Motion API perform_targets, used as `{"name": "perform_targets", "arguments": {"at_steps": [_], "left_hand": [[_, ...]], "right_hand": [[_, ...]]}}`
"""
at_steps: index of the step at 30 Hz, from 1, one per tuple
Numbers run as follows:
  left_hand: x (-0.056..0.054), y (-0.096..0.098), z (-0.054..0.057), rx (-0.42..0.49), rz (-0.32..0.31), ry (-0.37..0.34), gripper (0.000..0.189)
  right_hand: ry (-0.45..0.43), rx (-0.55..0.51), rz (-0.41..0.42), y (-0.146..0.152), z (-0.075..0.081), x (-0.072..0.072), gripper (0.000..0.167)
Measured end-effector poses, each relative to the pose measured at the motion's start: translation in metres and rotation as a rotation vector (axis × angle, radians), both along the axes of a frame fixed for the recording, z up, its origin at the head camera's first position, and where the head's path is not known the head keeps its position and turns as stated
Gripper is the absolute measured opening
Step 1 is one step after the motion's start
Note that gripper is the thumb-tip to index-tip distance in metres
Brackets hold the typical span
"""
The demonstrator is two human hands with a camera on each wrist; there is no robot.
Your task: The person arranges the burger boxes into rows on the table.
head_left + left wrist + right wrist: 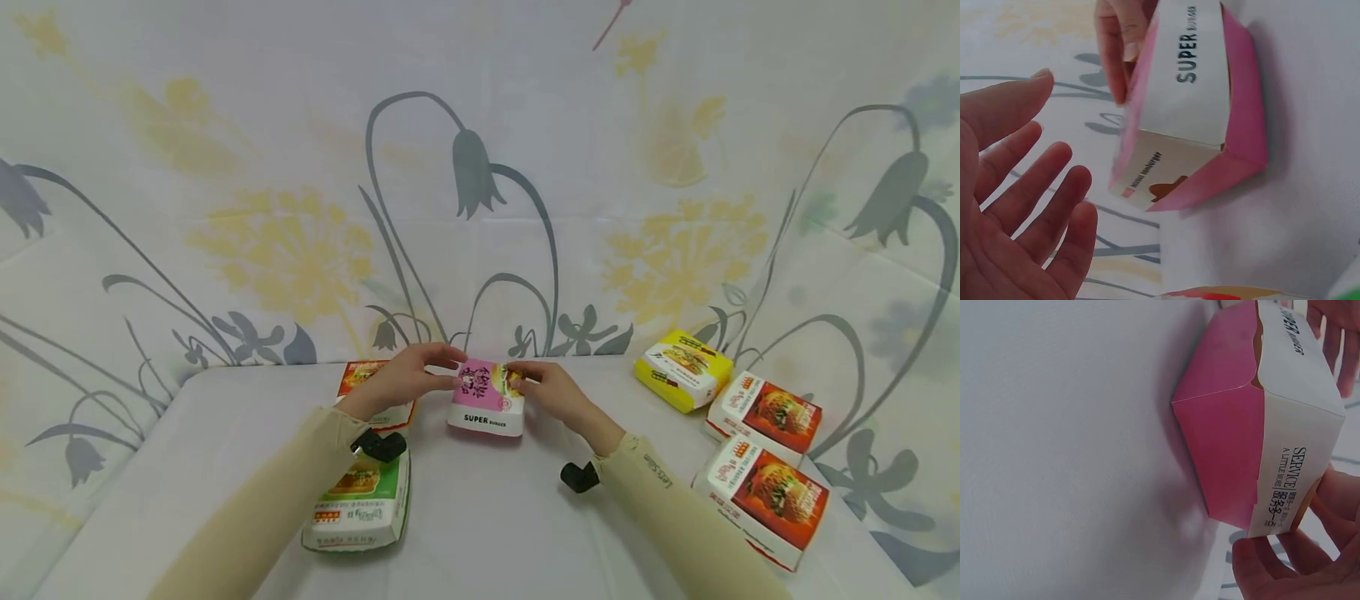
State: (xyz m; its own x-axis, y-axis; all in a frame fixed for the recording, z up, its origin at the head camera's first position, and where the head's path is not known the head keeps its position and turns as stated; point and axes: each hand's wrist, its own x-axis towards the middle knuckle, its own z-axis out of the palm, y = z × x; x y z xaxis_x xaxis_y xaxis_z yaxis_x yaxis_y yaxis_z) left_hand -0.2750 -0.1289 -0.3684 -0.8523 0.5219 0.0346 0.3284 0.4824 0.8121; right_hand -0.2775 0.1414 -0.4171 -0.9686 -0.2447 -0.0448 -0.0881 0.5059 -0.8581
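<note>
A pink and white burger box (483, 408), printed "SUPER BURGER", sits on the white-covered table with its lid down. A thin dark gap runs along the lid's front edge in the left wrist view. My left hand (411, 373) is by the box's left back corner; the left wrist view shows its fingers spread and apart from the box. At the opposite back corner, my right hand (557, 393) holds the lid with bent fingers and thumb, seen in the right wrist view against the white side (1291, 462).
Beneath my left forearm lie a red and white box (360, 375) and a green and white burger box (363, 500). Over on the right are a yellow burger box (684, 371) and two red and white burger boxes (765, 417). A flowered cloth (480, 250) hangs behind the table.
</note>
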Motion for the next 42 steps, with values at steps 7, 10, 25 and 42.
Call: {"name": "perform_targets", "arguments": {"at_steps": [7, 10, 25, 42], "left_hand": [[-0.007, 0.011, -0.005, -0.035, -0.056, 0.009, 0.041], [-0.009, 0.015, -0.005, -0.06, -0.062, 0.009, 0.041], [-0.01, 0.021, -0.006, -0.113, -0.034, 0.063, 0.044], [-0.006, 0.019, -0.011, -0.26, -0.013, 0.073, 0.05]], "right_hand": [[0.003, 0.021, -0.007, 0.003, 0.003, -0.002, 0.037], [0.023, 0.023, -0.003, 0.005, 0.006, -0.003, 0.037], [0.001, -0.026, 0.007, 0.012, 0.007, -0.005, 0.038], [-0.02, -0.069, -0.023, -0.004, -0.005, -0.004, 0.037]]}}
